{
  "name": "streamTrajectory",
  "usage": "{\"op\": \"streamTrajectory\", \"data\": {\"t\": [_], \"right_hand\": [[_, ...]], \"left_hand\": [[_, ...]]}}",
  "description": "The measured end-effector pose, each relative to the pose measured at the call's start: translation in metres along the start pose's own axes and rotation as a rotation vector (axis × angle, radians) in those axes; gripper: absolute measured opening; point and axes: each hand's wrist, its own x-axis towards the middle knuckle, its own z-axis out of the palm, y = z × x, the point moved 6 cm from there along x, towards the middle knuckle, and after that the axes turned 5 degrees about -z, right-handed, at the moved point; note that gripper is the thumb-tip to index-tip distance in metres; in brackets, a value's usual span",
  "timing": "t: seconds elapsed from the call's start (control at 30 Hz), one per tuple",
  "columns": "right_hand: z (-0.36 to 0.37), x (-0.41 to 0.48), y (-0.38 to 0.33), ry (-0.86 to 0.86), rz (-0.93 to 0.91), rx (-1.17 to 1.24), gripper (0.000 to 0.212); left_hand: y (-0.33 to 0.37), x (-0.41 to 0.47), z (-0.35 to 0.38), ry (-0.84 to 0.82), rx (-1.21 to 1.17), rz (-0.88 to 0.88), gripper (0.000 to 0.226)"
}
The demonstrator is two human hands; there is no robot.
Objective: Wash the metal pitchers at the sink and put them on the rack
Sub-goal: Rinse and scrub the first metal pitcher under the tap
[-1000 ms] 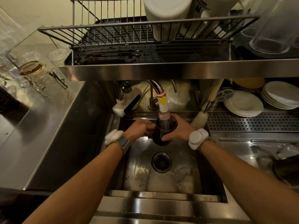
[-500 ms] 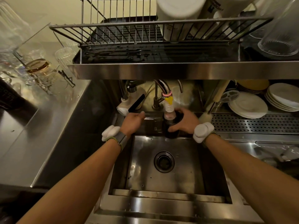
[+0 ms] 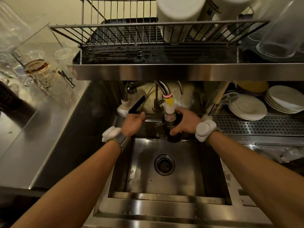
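A small dark metal pitcher (image 3: 172, 129) stands upright at the back of the steel sink (image 3: 164, 183), directly under the ribbed white nozzle of the faucet (image 3: 169, 109), whose tip reaches into its mouth. My right hand (image 3: 185, 123) grips the pitcher around its right side. My left hand (image 3: 134, 123) is off the pitcher, to its left, fingers loosely extended toward the black lever of a white tap unit (image 3: 130, 106). The wire dish rack (image 3: 139, 33) sits on the shelf above the sink.
White containers (image 3: 181, 15) and a clear glass (image 3: 283, 35) stand on the rack's right part. Stacked white plates (image 3: 246, 107) lie on the perforated drainboard to the right. Glassware (image 3: 39, 73) crowds the steel counter at the left. The drain (image 3: 164, 164) lies mid-sink.
My left hand let go of the pitcher and moved left toward the tap lever. The pitcher went up and back under the nozzle, held by my right hand alone.
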Motion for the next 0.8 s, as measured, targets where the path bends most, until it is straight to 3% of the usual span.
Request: {"op": "streamTrajectory", "data": {"t": [0.37, 0.8], "right_hand": [[-0.004, 0.000, -0.009, 0.058, -0.027, 0.037, 0.082], [0.002, 0.005, -0.006, -0.015, -0.015, 0.066, 0.082]], "left_hand": [[-0.008, 0.003, 0.002, -0.005, 0.064, -0.004, 0.045], [-0.010, 0.004, -0.003, 0.011, 0.105, -0.019, 0.046]]}}
